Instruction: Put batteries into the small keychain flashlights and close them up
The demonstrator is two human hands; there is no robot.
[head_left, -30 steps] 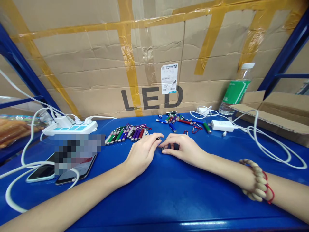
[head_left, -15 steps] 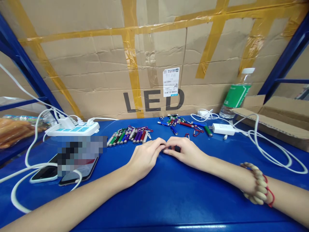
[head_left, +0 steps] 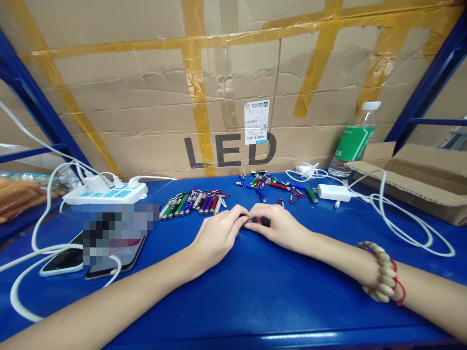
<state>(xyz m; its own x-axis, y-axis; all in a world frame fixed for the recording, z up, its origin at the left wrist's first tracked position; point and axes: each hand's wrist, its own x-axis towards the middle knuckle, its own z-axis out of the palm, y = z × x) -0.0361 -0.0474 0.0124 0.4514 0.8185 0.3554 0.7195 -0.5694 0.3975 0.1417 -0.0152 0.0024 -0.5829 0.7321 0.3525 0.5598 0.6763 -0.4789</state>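
My left hand [head_left: 221, 238] and my right hand [head_left: 279, 226] meet over the middle of the blue table [head_left: 233, 301], fingertips pinched together. Within the curl of my right hand's fingers shows a small dark piece [head_left: 265, 221], mostly hidden, its kind unclear. What the left fingertips pinch is covered by the fingers. Just beyond my left hand lies a row of small coloured metal keychain flashlights [head_left: 189, 204] with carabiner clips. Behind my right hand is a looser pile of similar keychain flashlights [head_left: 260, 183], with a red carabiner [head_left: 296, 196] beside it.
Two phones [head_left: 116, 265] and a white power strip [head_left: 113, 195] with looping cables are at left. A white charger [head_left: 333, 192], its cable, a green-labelled bottle [head_left: 352, 143] and an open cardboard box [head_left: 419, 194] stand at right. A large taped carton [head_left: 153, 107] forms the back.
The whole view has shifted slightly. Both hands stay together in nearly the same pose, and the flashlights lie as before.
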